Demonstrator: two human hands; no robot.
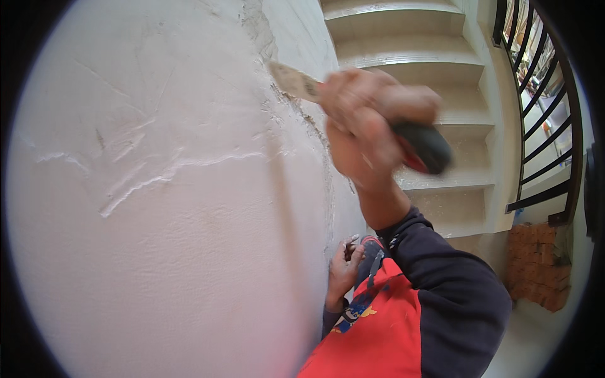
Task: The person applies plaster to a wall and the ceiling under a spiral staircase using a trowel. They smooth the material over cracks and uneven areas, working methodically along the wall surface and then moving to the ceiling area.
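Observation:
My right hand (372, 120), blurred by motion, is wrapped round the dark handle of a scraper (293, 82). Its flat pale blade points up and left, with the tip at a rough crack (277, 94) in the plastered wall (183, 252). The handle's rounded black and red end sticks out below the fist. Lower down, close to the wall, my left hand (344, 268) hangs with loosely bent fingers somewhat apart. White dust marks its fingertips, and I see nothing held in it.
Pale stairs (416, 82) rise along the wall's right side. A dark metal railing (548, 126) borders them at the far right. Below the railing lies a stack of reddish-brown bricks or tiles (537, 268). Ragged plaster ridges (170, 173) cross the wall.

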